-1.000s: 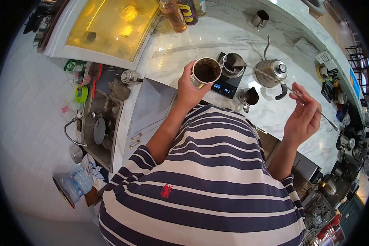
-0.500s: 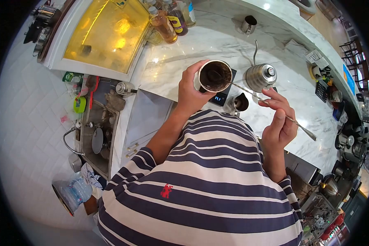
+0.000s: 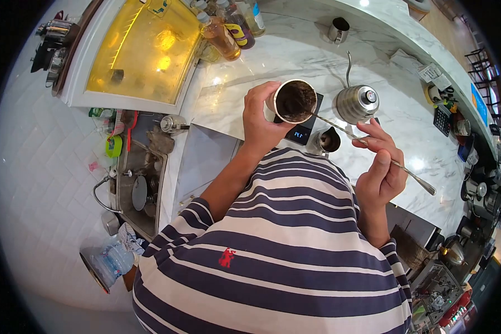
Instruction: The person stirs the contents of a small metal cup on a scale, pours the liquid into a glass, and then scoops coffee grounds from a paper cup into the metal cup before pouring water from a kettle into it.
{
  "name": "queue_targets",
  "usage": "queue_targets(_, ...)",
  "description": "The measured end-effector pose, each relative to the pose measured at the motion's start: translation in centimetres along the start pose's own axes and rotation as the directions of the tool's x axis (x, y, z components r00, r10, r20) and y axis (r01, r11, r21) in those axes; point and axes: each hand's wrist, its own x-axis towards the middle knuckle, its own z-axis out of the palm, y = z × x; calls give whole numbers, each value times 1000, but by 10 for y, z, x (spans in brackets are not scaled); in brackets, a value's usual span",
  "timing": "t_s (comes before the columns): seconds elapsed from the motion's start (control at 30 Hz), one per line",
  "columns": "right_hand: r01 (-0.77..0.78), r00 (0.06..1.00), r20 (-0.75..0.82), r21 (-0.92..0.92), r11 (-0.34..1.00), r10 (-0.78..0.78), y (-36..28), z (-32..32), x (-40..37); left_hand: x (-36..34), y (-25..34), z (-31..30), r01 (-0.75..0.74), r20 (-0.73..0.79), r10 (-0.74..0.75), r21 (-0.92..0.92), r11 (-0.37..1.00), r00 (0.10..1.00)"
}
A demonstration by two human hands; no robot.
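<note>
My left hand [image 3: 259, 119] is wrapped round a white cup [image 3: 276, 104], tilted so that dark brown grounds [image 3: 296, 100] show inside. Between the fingers and thumb of my right hand [image 3: 381, 164] is a long thin metal spoon [image 3: 339, 127]. Its far end reaches into the cup, where the tip is hidden in the dark contents. Below the cup, a black digital scale [image 3: 300, 133] with a lit display is partly covered. A small steel pitcher [image 3: 328, 141] stands just right of the scale. Beyond my right hand sits a steel gooseneck kettle [image 3: 357, 104].
Several bottles [image 3: 222, 36] stand at the back left beside a yellow-lit cabinet [image 3: 145, 53]. A metal cup [image 3: 338, 30] is at the far side of the marble counter [image 3: 295, 50]. To the left is a sink [image 3: 142, 189] with dishes; a calculator [image 3: 442, 121] lies at right.
The spoon's far end has shifted within the cup, and the grounds look moved toward the upper right. Both hands keep their hold. The view has turned slightly.
</note>
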Motion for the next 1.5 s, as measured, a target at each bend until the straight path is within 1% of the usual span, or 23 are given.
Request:
queue_targets(0.23,24,999,37,0,1000,-24,7,7,3,3,-4,2,-52,-30,52,-22,998,998)
queue_targets(0.3,18,999,40,11,1000,-19,9,8,3,1,-5,1,-44,-22,44,-16,999,999)
queue_targets(0.6,-57,998,2,14,998,57,18,5,1,-1,-8,9,-9,14,10,-28,1000,1000)
queue_targets(0.7,-118,993,-28,33,993,118,19,3,-3,-4,-8,9,-1,33,1,-20,1000,999)
queue_targets(0.8,-121,991,-45,31,992,123,19,1,-5,-6,-9,10,9,50,-8,-21,1000,999)
queue_targets(0.9,-174,980,-83,60,983,179,19,-1,-8,-2,-11,12,12,67,-10,-32,999,998)
queue_targets(1.0,-170,979,-96,88,982,178,17,-6,-5,3,-10,12,30,90,-26,-41,999,996)
queue_targets(1.03,-192,971,-119,115,975,205,16,-9,-5,5,-10,12,37,97,-33,-43,998,995)
queue_targets(1.1,-232,952,-163,169,958,259,14,-15,-5,8,-12,12,129,120,-127,-7,992,985)
queue_targets(1.13,-223,948,-186,191,956,258,14,-18,-6,9,-14,12,175,132,-175,11,984,976)
queue_targets(1.17,-214,943,-209,211,954,258,14,-21,-6,8,-20,12,184,132,-183,1,983,974)
queue_targets(1.23,-212,929,-256,226,951,268,12,-23,-8,5,-34,16,349,32,-348,-152,925,937)
queue_targets(1.27,-233,914,-283,223,947,291,13,-24,-9,3,-41,17,421,-5,-434,-233,877,901)
queue_targets(1.3,-257,897,-310,219,941,316,15,-26,-11,1,-49,16,445,-57,-467,-222,868,883)
queue_targets(1.33,-282,878,-335,215,935,342,17,-28,-14,0,-55,12,442,-90,-465,-193,876,881)
queue_targets(1.4,-296,865,-358,202,934,352,24,-30,-18,-5,-66,5,454,-109,-470,-143,879,876)
queue_targets(1.43,-303,859,-367,198,932,357,29,-29,-19,-7,-68,3,454,-104,-470,-150,879,876)
queue_targets(1.5,-332,874,-327,137,933,359,38,-24,-19,-14,-69,-2,456,-97,-474,-159,876,875)
